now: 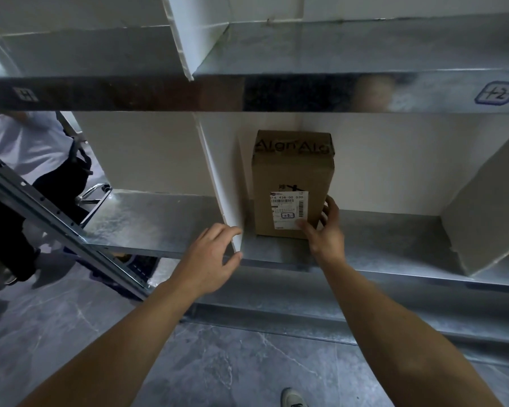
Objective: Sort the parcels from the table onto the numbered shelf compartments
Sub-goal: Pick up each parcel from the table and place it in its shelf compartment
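Note:
A brown cardboard parcel with a white shipping label stands upright on the metal shelf, close to the white divider. My right hand holds its lower right corner, thumb on the label and fingers curled round the side. My left hand grips the front edge of the divider, left of the parcel. A handwritten tag "1-2" marks the shelf beam above this compartment.
Another white divider leans at the right end of the compartment. A person in a white shirt stands behind the rack at the left. A slanted metal upright crosses the lower left. Grey stone floor lies below.

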Motion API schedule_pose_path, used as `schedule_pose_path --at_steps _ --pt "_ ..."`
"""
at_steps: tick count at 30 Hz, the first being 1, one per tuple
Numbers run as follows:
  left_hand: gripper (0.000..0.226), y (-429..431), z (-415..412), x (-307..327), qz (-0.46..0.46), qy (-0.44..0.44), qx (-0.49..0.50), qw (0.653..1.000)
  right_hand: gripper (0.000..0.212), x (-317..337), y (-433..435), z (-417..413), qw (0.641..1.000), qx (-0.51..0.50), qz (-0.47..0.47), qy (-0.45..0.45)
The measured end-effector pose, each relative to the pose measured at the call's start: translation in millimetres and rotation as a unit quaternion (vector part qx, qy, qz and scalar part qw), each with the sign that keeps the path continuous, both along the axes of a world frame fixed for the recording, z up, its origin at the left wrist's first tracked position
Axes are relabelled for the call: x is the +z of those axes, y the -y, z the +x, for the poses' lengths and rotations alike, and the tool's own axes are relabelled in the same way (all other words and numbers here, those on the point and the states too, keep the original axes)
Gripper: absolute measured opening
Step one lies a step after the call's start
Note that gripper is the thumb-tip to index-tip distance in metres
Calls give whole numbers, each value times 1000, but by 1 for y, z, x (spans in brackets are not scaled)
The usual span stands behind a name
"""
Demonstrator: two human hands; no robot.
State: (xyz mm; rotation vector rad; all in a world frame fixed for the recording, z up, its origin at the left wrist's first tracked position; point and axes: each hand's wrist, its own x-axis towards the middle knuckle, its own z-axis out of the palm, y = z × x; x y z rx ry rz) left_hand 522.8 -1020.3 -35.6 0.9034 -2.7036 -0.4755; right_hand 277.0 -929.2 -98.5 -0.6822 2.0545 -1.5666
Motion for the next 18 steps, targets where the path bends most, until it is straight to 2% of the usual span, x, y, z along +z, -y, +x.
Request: schedule_pose_path --at_steps 5,13,18 --pt "46 -4 2 2 10 4 -16 1000 76 16 -17 3 992 8 90 -90" --pt "47 -18 3 5 17 11 -64 998 50 26 -83 35 948 36 219 -227" --pt "48 -40 -9 5 -4 50 -110 993 43 34 -142 51 897 74 307 -310"
